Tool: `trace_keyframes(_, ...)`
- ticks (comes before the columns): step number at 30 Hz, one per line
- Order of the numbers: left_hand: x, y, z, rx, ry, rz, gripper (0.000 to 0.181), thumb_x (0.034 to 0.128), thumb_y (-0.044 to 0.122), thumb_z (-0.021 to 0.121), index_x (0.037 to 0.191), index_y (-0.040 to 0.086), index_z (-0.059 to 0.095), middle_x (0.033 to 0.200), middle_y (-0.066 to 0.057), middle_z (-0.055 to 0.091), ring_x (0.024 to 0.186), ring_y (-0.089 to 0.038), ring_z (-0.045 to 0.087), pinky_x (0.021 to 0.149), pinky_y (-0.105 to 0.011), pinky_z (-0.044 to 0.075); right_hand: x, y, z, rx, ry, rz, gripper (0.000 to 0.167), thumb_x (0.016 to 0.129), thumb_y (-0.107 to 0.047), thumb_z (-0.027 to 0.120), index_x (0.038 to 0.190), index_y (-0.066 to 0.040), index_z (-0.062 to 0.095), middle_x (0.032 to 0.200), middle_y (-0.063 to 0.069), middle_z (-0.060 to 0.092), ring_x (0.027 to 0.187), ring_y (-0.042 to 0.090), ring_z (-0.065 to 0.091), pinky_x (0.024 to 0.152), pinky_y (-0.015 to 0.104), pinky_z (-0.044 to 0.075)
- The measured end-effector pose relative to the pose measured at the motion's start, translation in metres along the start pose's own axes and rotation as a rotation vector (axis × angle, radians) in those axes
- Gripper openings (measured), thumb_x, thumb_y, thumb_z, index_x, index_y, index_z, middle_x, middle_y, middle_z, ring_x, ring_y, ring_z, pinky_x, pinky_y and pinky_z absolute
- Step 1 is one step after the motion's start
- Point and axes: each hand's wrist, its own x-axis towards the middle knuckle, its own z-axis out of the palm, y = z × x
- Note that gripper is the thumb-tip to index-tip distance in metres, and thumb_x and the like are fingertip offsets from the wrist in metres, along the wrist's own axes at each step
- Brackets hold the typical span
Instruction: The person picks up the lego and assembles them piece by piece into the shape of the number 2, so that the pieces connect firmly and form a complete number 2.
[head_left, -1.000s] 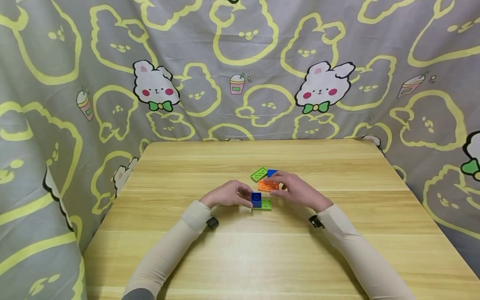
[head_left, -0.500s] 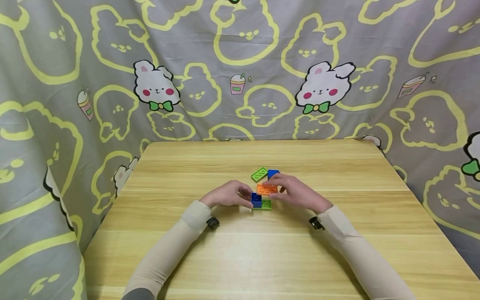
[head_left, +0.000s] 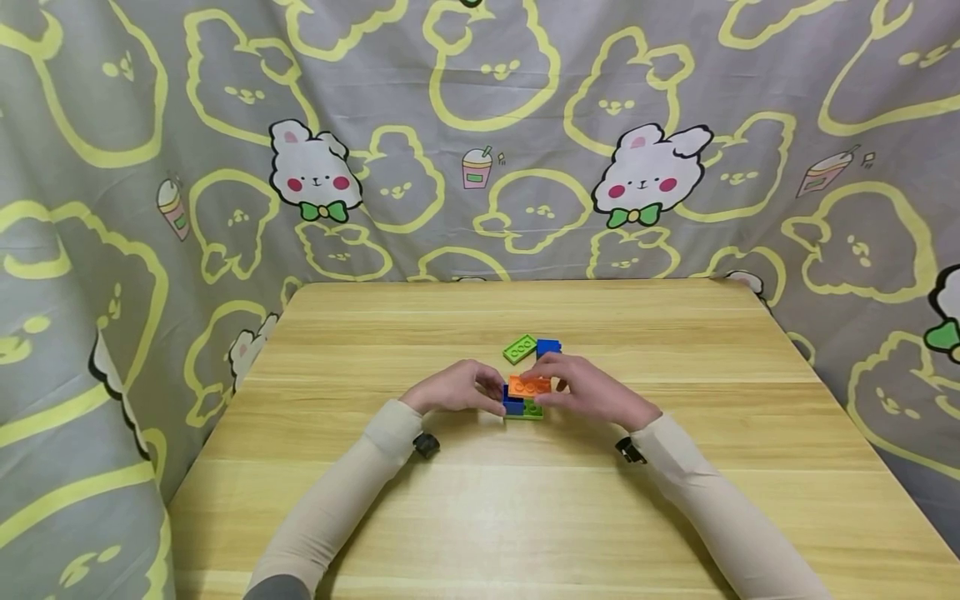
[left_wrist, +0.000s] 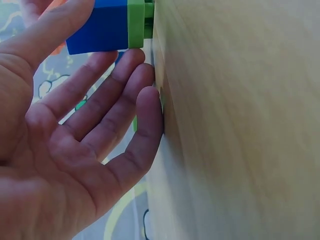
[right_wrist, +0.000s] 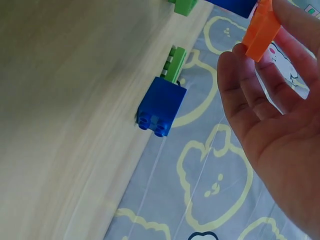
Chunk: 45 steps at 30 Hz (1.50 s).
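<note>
My left hand (head_left: 459,387) holds a blue building brick (head_left: 513,407) between thumb and fingers. This brick stands on one end of a light green flat brick (head_left: 533,411) lying on the table; the left wrist view shows the blue side (left_wrist: 100,27) flush against the green layer. With thumb and fingertips, my right hand (head_left: 596,390) pinches an orange flat brick (head_left: 529,386). The orange piece (right_wrist: 262,30) is at the top of the blue brick and hides part of it in the head view. Whether the two are pressed together, I cannot tell.
Behind the hands, a second green flat brick (head_left: 519,349) and another blue brick (head_left: 548,347) lie close together on the wooden table (head_left: 480,517). In the right wrist view that blue brick (right_wrist: 162,102) lies with its studs sideways. A patterned curtain (head_left: 405,83) surrounds the table.
The right hand has lifted the orange flat brick from behind and brought it left and nearer, over the blue brick. The left hand has stayed in place.
</note>
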Motion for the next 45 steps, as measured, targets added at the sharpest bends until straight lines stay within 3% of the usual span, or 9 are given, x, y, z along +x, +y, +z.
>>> trace_keyframes(15, 0.0033, -0.0025, -0.0001, -0.006, -0.003, 0.02, 0.023, 0.0883, 0.028, 0.083, 0.106, 0.016, 0.075, 0.1, 0.006, 0.074, 0.096, -0.01, 0.069, 0.094, -0.036, 0.052, 0.0006, -0.003, 0.0031, -0.045, -0.007, -0.033, 0.029, 0.097, -0.022, 0.072, 0.126, -0.017, 0.073, 0.115, -0.001, 0.06, 0.097, 0.014, 0.056, 0.079, 0.037, 0.054)
trace_keyframes(23, 0.0023, -0.0037, 0.0004, -0.002, -0.007, 0.026, 0.021, 0.0888, 0.028, 0.082, 0.104, 0.016, 0.074, 0.1, 0.005, 0.074, 0.096, -0.011, 0.068, 0.094, -0.036, 0.052, 0.0027, -0.0029, 0.0067, -0.076, -0.007, -0.103, 0.027, 0.098, -0.019, 0.07, 0.124, -0.021, 0.074, 0.116, -0.002, 0.059, 0.095, 0.014, 0.054, 0.076, 0.033, 0.054)
trace_keyframes(33, 0.0022, -0.0037, 0.0004, 0.015, -0.007, 0.026, 0.019, 0.089, 0.031, 0.082, 0.103, 0.019, 0.075, 0.1, 0.007, 0.074, 0.097, -0.01, 0.068, 0.094, -0.036, 0.052, 0.004, -0.0036, 0.0073, -0.185, -0.003, -0.155, 0.027, 0.098, -0.018, 0.071, 0.124, -0.024, 0.074, 0.117, -0.004, 0.059, 0.097, 0.012, 0.054, 0.08, 0.031, 0.053)
trace_keyframes(45, 0.0006, -0.0022, 0.0002, 0.008, -0.008, 0.019, 0.023, 0.0891, 0.029, 0.082, 0.107, 0.018, 0.074, 0.101, 0.007, 0.074, 0.098, -0.01, 0.068, 0.095, -0.036, 0.052, 0.0009, -0.0068, 0.007, -0.217, -0.019, -0.131, 0.031, 0.099, -0.021, 0.069, 0.129, -0.025, 0.072, 0.114, -0.005, 0.06, 0.097, 0.009, 0.056, 0.082, 0.028, 0.053)
